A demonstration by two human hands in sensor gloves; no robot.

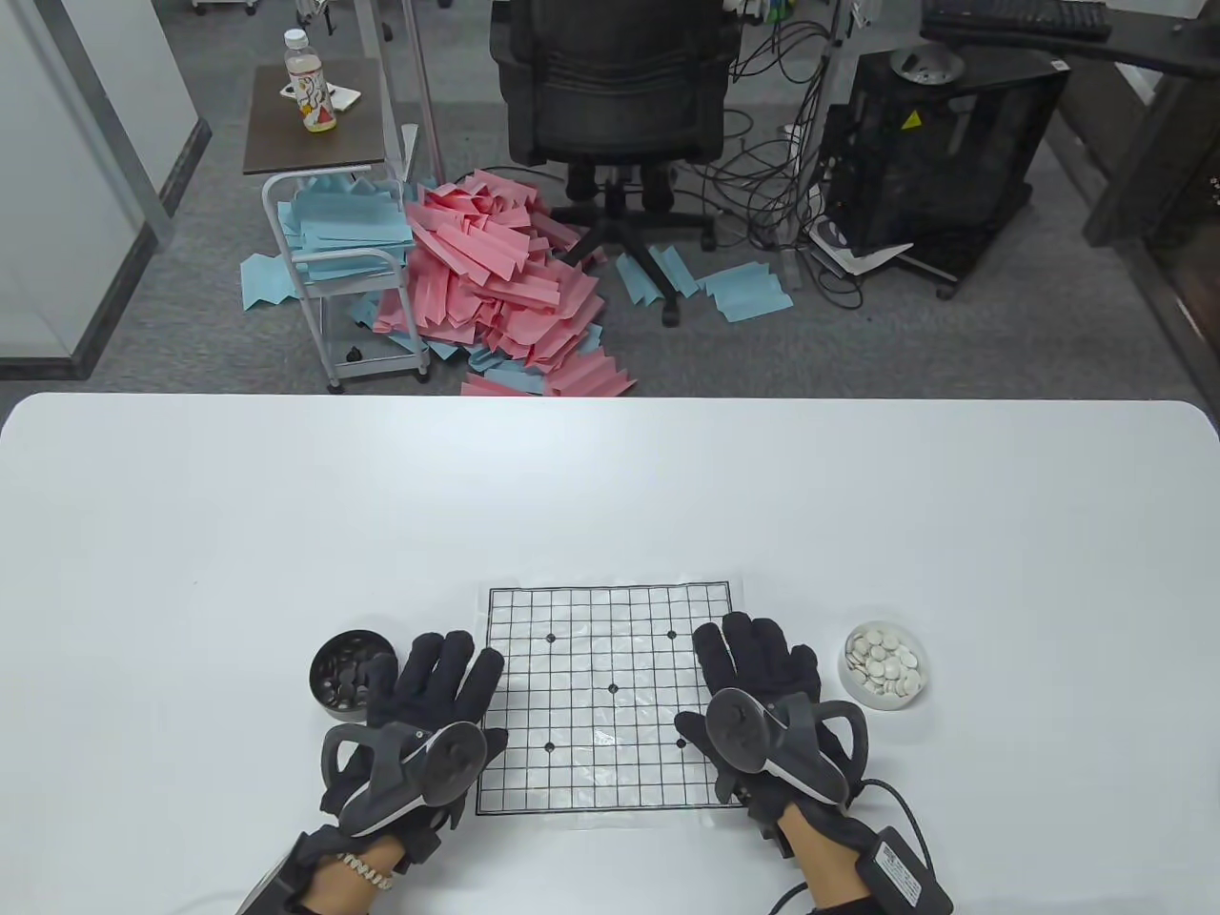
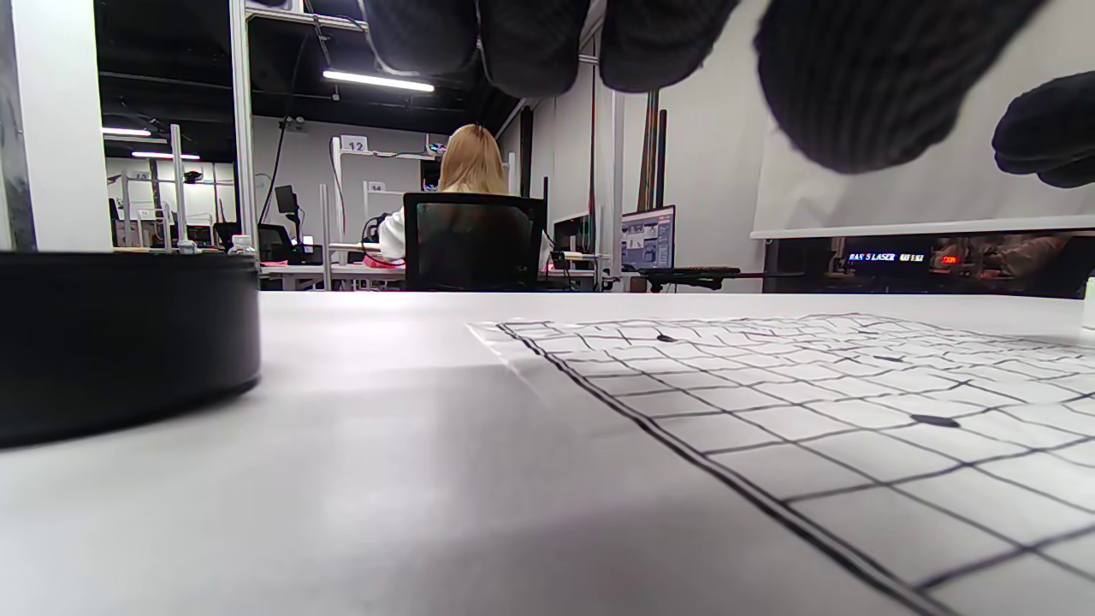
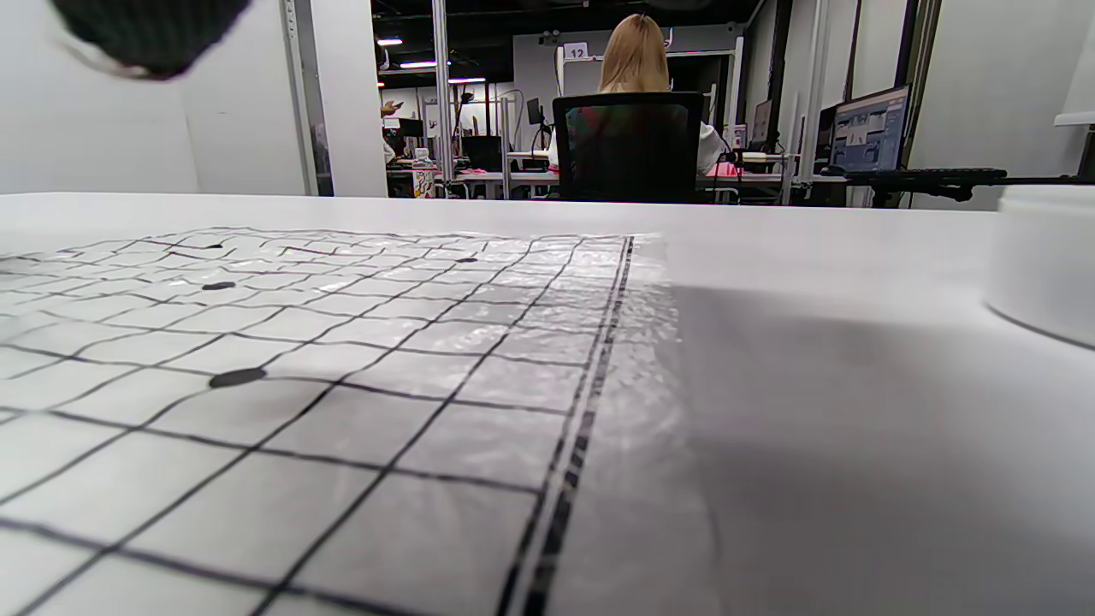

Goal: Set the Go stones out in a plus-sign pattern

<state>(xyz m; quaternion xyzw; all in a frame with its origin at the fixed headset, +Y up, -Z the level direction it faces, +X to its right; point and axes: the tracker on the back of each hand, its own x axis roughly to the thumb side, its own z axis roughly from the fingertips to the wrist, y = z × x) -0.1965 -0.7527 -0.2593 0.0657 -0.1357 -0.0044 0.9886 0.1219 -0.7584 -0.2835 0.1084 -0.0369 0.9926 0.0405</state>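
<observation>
A paper Go board with a black grid lies flat at the table's front middle, with no stones on it. It also shows in the left wrist view and the right wrist view. A dark bowl of black stones stands left of it; a white bowl of white stones stands right of it. My left hand rests flat, fingers spread, over the board's left edge. My right hand rests flat over its right edge. Both hands hold nothing.
The white table stretches far behind the board. The dark bowl's wall is close on the left in the left wrist view. The white bowl's wall is at the right in the right wrist view.
</observation>
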